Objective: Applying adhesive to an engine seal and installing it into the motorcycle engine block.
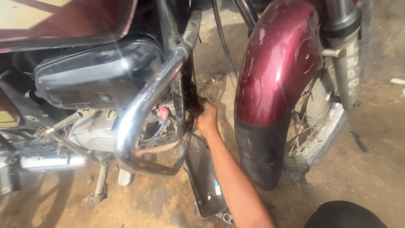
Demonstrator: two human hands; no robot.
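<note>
The right hand (206, 116) sits almost at the centre of the view, pushed in behind the black frame tube (182, 99) of the motorcycle, at the front of the engine. Its fingers curl inward around something dark there, but they are hidden by the tube and blurred, so I cannot tell what they grip or whether they are fully closed. The bare forearm runs down from the hand toward five o'clock and leaves the view at the bottom edge. The left hand is out of sight.

Just to the nine o'clock side of the hand, a pink-capped part with blue wire (163, 115) shows inside the engine bay. Curving in front of it, from twelve o'clock down to seven o'clock, is the chrome crash guard (139, 109). At ten o'clock hangs the glossy black side panel (95, 76). Below the hand, toward six o'clock, a dark mud flap (204, 177) slants down to the dusty ground (160, 202).

At three o'clock, just beside the hand, rises the maroon front mudguard (276, 63), with the spoked front wheel (316, 126) and a fork leg (348, 63) behind it.
</note>
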